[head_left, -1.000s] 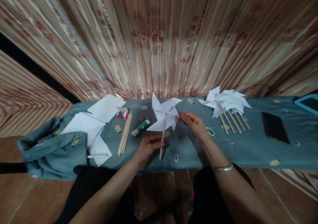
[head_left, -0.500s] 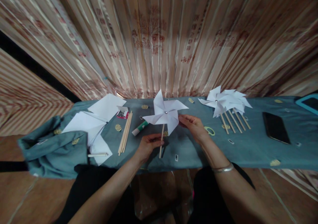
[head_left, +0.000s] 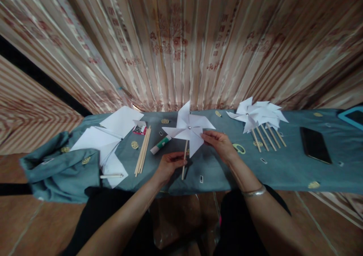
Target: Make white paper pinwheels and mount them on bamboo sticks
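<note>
A white paper pinwheel [head_left: 183,132] on a thin wooden stick stands upright above the cloth in front of me. My left hand [head_left: 170,166] pinches the stick below the paper head between thumb and fingers. At the head's lower right, the closed fingertips of my right hand [head_left: 219,144] are on the edge of a blade. A small shiny pin head marks the pinwheel's centre. Just left of it lies a green and white glue stick [head_left: 160,145]. Several wooden sticks [head_left: 142,152] lie side by side farther left, below an open little box of pins [head_left: 140,128].
White paper sheets [head_left: 95,140] and a pen [head_left: 111,176] lie on the left. Several pinwheels [head_left: 256,114] overlap at the back right. Green-handled scissors [head_left: 238,148], a black phone [head_left: 314,145] and a blue-edged device [head_left: 353,117] are also on the cloth-covered table [head_left: 286,174].
The pinwheel's head has turned a little clockwise, and its top blade now points more to the right. My right fingers have shifted slightly left; my left hand stays on the stick.
</note>
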`<control>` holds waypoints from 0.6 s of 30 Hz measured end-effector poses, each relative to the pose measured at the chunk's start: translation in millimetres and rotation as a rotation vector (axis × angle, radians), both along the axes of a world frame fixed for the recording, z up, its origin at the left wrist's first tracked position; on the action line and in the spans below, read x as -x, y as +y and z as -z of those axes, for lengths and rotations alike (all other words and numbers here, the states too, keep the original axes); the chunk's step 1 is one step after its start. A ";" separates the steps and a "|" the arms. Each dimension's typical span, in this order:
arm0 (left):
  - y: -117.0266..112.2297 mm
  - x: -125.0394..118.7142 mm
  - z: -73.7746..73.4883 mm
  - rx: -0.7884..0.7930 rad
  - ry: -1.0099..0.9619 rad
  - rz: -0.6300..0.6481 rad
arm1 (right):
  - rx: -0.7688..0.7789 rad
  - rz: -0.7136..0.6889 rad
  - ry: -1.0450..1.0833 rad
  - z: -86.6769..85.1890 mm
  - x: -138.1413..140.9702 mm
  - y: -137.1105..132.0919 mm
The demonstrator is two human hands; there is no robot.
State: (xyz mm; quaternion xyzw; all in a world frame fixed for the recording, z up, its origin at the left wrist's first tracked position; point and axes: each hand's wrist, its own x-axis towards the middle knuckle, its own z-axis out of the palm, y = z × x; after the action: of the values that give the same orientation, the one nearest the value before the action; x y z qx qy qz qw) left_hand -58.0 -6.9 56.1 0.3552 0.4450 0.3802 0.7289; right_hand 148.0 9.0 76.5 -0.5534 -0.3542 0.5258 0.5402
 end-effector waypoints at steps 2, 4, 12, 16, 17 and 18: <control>-0.1 -0.2 -0.1 0.004 -0.009 -0.002 | 0.000 -0.001 0.003 -0.3 -0.5 0.1; -0.2 -0.3 0.1 0.007 -0.013 0.000 | 0.002 0.010 0.015 -0.9 -0.2 0.1; -0.5 0.8 0.6 -0.030 0.005 0.029 | -0.013 -0.059 0.016 -0.6 9.7 -3.1; -0.5 0.3 0.7 -0.023 -0.010 0.004 | -0.026 -0.138 -0.021 0.1 12.8 -6.3; -0.4 0.1 0.9 -0.022 -0.010 0.000 | -0.029 -0.145 -0.028 0.4 13.2 -6.8; -0.2 0.0 1.0 -0.021 -0.010 -0.002 | -0.033 -0.152 -0.035 0.7 13.7 -7.3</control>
State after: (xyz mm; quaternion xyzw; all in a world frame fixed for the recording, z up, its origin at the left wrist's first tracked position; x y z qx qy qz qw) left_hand -57.9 -7.2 55.1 0.3605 0.4376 0.3872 0.7270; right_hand 134.3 1.7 75.8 -0.5252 -0.4132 0.5495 0.5015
